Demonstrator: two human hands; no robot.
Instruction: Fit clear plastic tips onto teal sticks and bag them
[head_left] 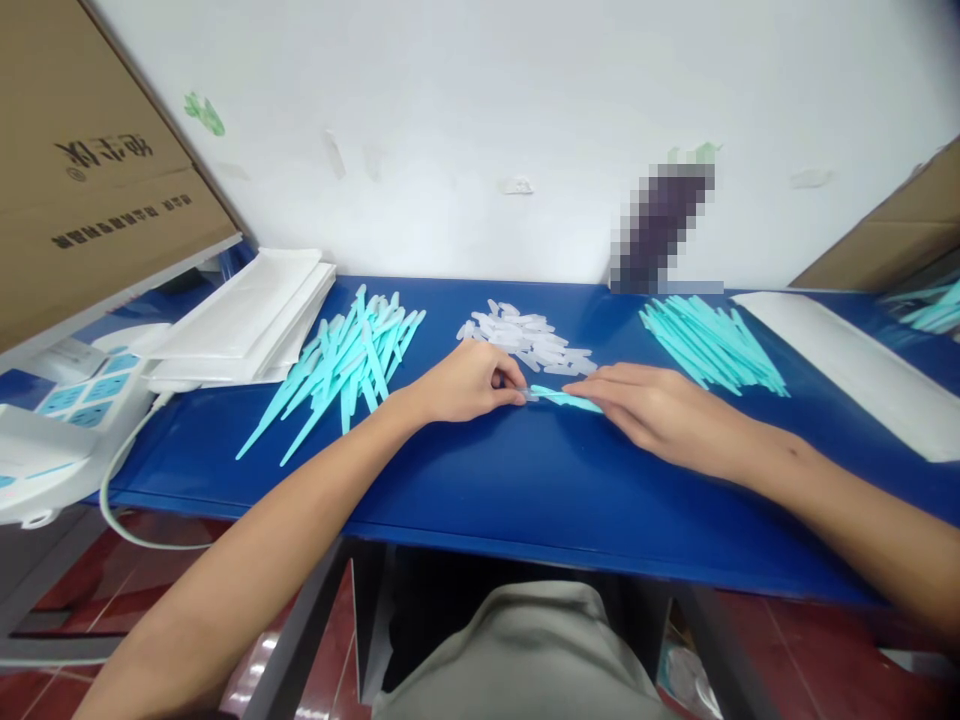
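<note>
Head view: left hand (469, 385) pinched on clear cap (531, 394), right hand (652, 405) closed on teal plastic stick (566, 400); likely light, stiff, slippery, best gripped mid-shaft

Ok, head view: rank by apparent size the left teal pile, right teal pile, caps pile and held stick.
1. left teal pile
2. right teal pile
3. caps pile, close to the right pile, unsure
4. held stick
</note>
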